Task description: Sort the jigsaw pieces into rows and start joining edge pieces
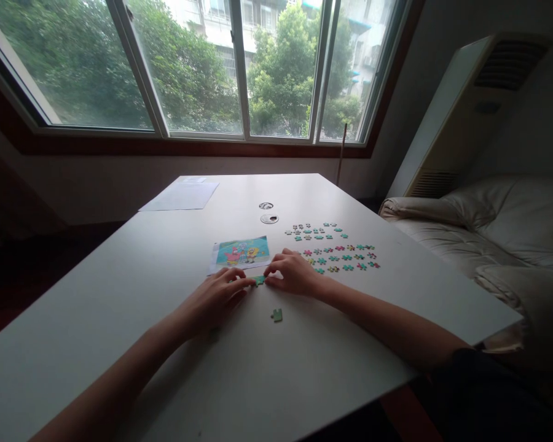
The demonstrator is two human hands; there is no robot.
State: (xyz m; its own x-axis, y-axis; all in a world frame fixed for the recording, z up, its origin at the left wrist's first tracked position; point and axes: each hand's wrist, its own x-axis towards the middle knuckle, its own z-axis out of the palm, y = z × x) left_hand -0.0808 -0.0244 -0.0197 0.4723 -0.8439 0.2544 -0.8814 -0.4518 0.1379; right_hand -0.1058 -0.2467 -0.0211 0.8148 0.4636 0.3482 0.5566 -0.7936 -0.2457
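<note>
My left hand (pixel 216 298) and my right hand (pixel 292 272) meet over the white table (pixel 120 307), fingertips pinched from both sides on a small green puzzle piece (pixel 259 280). A second green piece (pixel 277 315) lies loose just in front of them. Right behind the hands lies a colourful cartoon picture card (pixel 241 252). To the right of my right hand several small puzzle pieces (pixel 338 255) are spread in rows, in green, pink and yellow.
A sheet of paper (pixel 182 195) lies at the table's far left. Two round cable ports (pixel 268 212) sit in the tabletop behind the card. A pale sofa (pixel 488 233) stands to the right, and a wide window (pixel 212 67) fills the far wall.
</note>
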